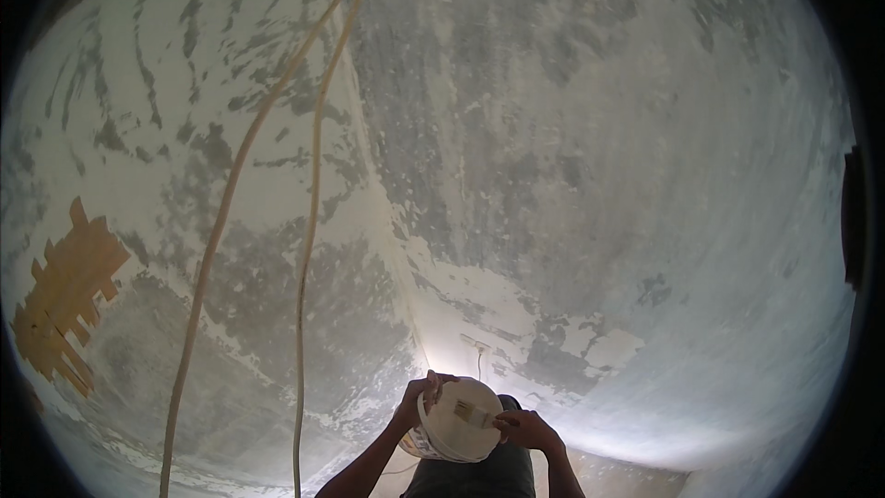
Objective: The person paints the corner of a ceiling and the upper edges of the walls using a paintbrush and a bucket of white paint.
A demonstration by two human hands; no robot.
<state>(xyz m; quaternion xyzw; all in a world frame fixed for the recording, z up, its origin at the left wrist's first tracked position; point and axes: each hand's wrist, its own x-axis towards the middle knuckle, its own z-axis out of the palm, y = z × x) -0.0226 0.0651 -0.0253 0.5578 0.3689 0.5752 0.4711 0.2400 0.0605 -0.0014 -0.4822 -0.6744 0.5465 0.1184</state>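
A white plastic bucket point(452, 447) is held up in front of my body, its pale inside showing. My left hand point(422, 399) is closed around its rim at the left. At the right rim, the fingers of my right hand point(524, 429) are closed on the end of a flat tool that looks like a paintbrush point(473, 414). The brush lies across the bucket's opening, with its wide end toward the middle. How much wet material the bucket holds, I cannot tell.
Large grey surfaces point(572, 148) with patchy white coating surround me, meeting along a pale seam point(376, 175). Two long beige hoses or cables point(244, 157) run down the left side. An orange-brown ragged patch point(69, 295) shows at far left. Bright light glows behind the bucket.
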